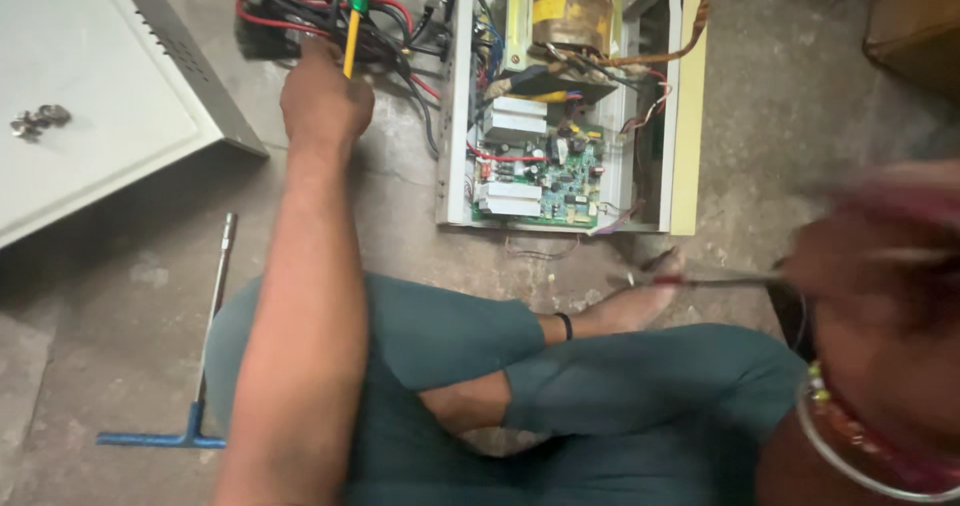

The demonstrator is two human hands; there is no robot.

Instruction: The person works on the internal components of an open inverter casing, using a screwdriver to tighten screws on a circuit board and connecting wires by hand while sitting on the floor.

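At top centre-left, the left hand (325,101) is clenched around a screwdriver (353,16), shaft pointing away into the wire bundle (330,16). Right hand (880,266), blurred, grips pliers (700,279), farther off.

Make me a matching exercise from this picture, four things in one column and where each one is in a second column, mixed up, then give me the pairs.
Things:
1. yellow and green handled screwdriver
2. blue T-handle metal wrench
3. green circuit board
4. pale grey metal cover panel

Places:
A. inside the open white metal case
B. lying on the concrete floor beside the person's knee
C. gripped in the left hand, over the tangle of red and black cables
D. at the upper left, with small screws resting on it

Pairs: 1-C, 2-B, 3-A, 4-D
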